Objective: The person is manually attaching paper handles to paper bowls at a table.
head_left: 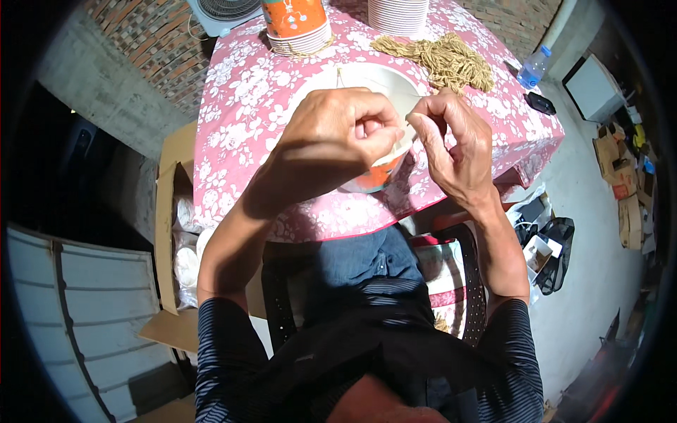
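Paper cup (374,173), white with an orange band, is being held over the counter (240,106) edge. The left hand (331,144) is clenching its rim; the right hand (451,141) is pinching a thin string there. Beyond are lying a twine pile (444,60) and stacked cups (296,25), neither obstructing.

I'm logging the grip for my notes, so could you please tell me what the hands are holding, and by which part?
Both hands, left and right, hold a white paper cup with an orange base by its rim, pinched between fingertips.
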`<action>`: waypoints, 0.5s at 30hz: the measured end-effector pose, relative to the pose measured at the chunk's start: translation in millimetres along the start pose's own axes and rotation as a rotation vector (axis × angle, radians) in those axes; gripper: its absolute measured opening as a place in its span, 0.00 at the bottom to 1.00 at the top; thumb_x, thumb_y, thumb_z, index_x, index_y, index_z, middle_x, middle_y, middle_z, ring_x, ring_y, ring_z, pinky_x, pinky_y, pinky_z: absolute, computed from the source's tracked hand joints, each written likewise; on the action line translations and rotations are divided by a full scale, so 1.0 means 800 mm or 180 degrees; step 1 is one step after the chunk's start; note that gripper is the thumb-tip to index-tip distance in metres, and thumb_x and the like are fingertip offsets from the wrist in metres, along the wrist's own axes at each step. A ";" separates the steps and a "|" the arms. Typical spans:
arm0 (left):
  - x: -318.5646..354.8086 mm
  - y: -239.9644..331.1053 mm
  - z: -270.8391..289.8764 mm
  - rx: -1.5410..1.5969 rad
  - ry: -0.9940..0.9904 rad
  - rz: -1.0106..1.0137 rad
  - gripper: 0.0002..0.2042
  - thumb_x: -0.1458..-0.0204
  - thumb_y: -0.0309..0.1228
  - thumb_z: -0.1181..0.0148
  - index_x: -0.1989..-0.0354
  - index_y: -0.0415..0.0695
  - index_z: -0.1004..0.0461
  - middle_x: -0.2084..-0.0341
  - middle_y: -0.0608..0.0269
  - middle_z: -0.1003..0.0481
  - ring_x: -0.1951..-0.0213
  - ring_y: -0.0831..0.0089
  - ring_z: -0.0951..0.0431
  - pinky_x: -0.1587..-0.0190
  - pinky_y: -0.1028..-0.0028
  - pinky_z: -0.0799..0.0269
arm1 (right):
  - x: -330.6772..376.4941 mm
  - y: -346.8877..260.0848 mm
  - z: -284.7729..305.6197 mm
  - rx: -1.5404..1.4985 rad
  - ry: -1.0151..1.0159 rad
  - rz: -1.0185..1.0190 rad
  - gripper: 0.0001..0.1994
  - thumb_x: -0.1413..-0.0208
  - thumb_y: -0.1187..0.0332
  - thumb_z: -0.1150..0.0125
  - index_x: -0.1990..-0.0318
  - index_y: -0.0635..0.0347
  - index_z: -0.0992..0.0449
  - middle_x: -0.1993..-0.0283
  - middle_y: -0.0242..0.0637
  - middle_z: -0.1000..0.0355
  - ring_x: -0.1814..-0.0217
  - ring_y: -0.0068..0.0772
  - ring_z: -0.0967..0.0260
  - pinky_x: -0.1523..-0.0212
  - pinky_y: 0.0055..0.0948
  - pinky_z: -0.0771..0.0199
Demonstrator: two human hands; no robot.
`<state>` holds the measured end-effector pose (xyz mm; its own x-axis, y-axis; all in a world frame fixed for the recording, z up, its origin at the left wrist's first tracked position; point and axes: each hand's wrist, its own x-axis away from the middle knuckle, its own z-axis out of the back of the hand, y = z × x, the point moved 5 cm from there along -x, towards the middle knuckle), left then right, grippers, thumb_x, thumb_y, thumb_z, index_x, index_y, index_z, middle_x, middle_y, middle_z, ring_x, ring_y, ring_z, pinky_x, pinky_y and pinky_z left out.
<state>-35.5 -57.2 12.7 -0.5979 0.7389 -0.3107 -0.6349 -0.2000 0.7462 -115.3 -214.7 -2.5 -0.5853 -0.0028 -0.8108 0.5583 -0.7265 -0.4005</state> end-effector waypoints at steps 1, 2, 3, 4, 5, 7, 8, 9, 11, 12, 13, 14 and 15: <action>0.002 0.002 0.002 -0.0021 0.0042 -0.0282 0.10 0.46 0.32 0.37 0.67 0.35 0.19 0.75 0.52 0.21 0.73 0.66 0.20 0.66 0.67 0.26 | -0.003 0.002 -0.001 -0.0004 -0.0002 0.0022 0.07 0.44 0.78 0.31 0.64 0.66 0.25 0.72 0.40 0.29 0.75 0.35 0.32 0.74 0.32 0.33; 0.007 0.007 0.004 -0.0161 -0.0040 -0.0322 0.10 0.47 0.32 0.38 0.66 0.35 0.20 0.69 0.48 0.20 0.67 0.62 0.17 0.61 0.66 0.24 | -0.004 0.002 -0.001 0.0111 0.0000 0.0200 0.07 0.45 0.78 0.30 0.64 0.65 0.25 0.72 0.40 0.29 0.75 0.35 0.32 0.74 0.32 0.33; 0.010 0.007 0.005 -0.0160 -0.0034 -0.0332 0.10 0.47 0.32 0.38 0.66 0.35 0.20 0.69 0.48 0.20 0.67 0.62 0.17 0.61 0.66 0.24 | -0.007 0.002 -0.001 0.0226 0.0003 0.0376 0.08 0.46 0.78 0.29 0.63 0.65 0.24 0.72 0.40 0.29 0.75 0.36 0.32 0.74 0.33 0.33; 0.013 0.007 0.004 -0.0248 -0.0033 -0.0327 0.10 0.47 0.31 0.39 0.65 0.35 0.20 0.70 0.47 0.20 0.67 0.60 0.17 0.61 0.65 0.24 | -0.009 0.001 0.000 0.0303 -0.0060 0.0598 0.08 0.46 0.78 0.28 0.63 0.65 0.23 0.72 0.41 0.28 0.75 0.38 0.31 0.74 0.35 0.32; 0.017 0.007 0.005 -0.0347 -0.0018 -0.0311 0.10 0.47 0.31 0.40 0.65 0.35 0.20 0.70 0.47 0.20 0.67 0.59 0.17 0.60 0.64 0.24 | -0.012 0.002 0.001 0.0380 -0.0021 0.0698 0.08 0.46 0.77 0.28 0.62 0.65 0.23 0.71 0.41 0.28 0.74 0.39 0.30 0.74 0.35 0.31; 0.024 0.005 0.012 -0.0335 -0.0022 -0.0253 0.10 0.48 0.31 0.42 0.66 0.35 0.23 0.71 0.48 0.21 0.67 0.57 0.18 0.61 0.64 0.24 | -0.023 0.004 0.005 0.0602 0.0016 0.0648 0.06 0.44 0.76 0.29 0.63 0.65 0.22 0.71 0.42 0.27 0.73 0.39 0.27 0.74 0.36 0.29; 0.026 0.004 0.014 -0.0303 -0.0073 -0.0214 0.08 0.47 0.30 0.43 0.66 0.36 0.25 0.72 0.49 0.21 0.68 0.56 0.18 0.63 0.63 0.25 | -0.030 0.011 0.010 0.0720 0.0234 0.0468 0.05 0.40 0.74 0.32 0.64 0.66 0.23 0.72 0.41 0.26 0.73 0.38 0.26 0.73 0.35 0.28; 0.027 0.004 0.015 -0.0274 -0.0121 -0.0174 0.07 0.47 0.29 0.44 0.67 0.36 0.27 0.73 0.50 0.22 0.69 0.55 0.19 0.64 0.62 0.26 | -0.038 0.019 0.014 0.0616 0.0506 0.0351 0.06 0.38 0.74 0.33 0.64 0.66 0.24 0.71 0.40 0.25 0.74 0.33 0.27 0.74 0.32 0.29; 0.028 0.003 0.015 -0.0398 0.0085 -0.0297 0.05 0.46 0.27 0.43 0.66 0.37 0.28 0.74 0.51 0.23 0.69 0.54 0.20 0.65 0.61 0.26 | -0.050 0.032 0.013 0.0373 0.0699 0.0156 0.05 0.37 0.75 0.34 0.63 0.66 0.24 0.72 0.38 0.26 0.76 0.26 0.31 0.74 0.27 0.31; 0.029 0.002 0.017 -0.0527 0.0292 -0.0410 0.04 0.45 0.25 0.42 0.65 0.39 0.29 0.75 0.51 0.24 0.70 0.53 0.20 0.67 0.60 0.27 | -0.054 0.038 0.008 0.0265 0.0791 0.0158 0.05 0.37 0.75 0.34 0.63 0.66 0.25 0.72 0.37 0.26 0.76 0.24 0.33 0.74 0.26 0.32; 0.028 -0.002 0.015 -0.0533 0.0312 -0.0417 0.04 0.45 0.25 0.42 0.65 0.39 0.29 0.75 0.51 0.24 0.70 0.53 0.20 0.67 0.60 0.27 | -0.057 0.042 0.005 0.0239 0.0861 0.0136 0.05 0.35 0.73 0.36 0.63 0.65 0.24 0.73 0.35 0.26 0.75 0.20 0.34 0.74 0.25 0.34; 0.028 0.000 0.017 -0.0712 0.0590 -0.0828 0.05 0.44 0.24 0.40 0.64 0.39 0.29 0.75 0.51 0.24 0.71 0.53 0.21 0.68 0.59 0.28 | -0.060 0.052 0.002 -0.0054 0.0959 -0.0056 0.06 0.33 0.72 0.38 0.63 0.64 0.24 0.73 0.32 0.27 0.74 0.19 0.35 0.74 0.24 0.35; 0.030 0.002 0.020 -0.0892 0.0870 -0.1239 0.06 0.44 0.23 0.38 0.62 0.40 0.29 0.74 0.51 0.25 0.71 0.52 0.21 0.68 0.57 0.28 | -0.062 0.061 0.002 -0.0345 0.1050 -0.0248 0.06 0.32 0.71 0.40 0.62 0.63 0.24 0.73 0.29 0.28 0.74 0.17 0.37 0.75 0.24 0.36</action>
<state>-43.1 -29.8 16.2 -0.3744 0.6060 -0.7019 -0.9182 -0.1365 0.3719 -59.9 -250.9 19.2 -0.4171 0.2846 -0.8631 0.5889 -0.6387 -0.4952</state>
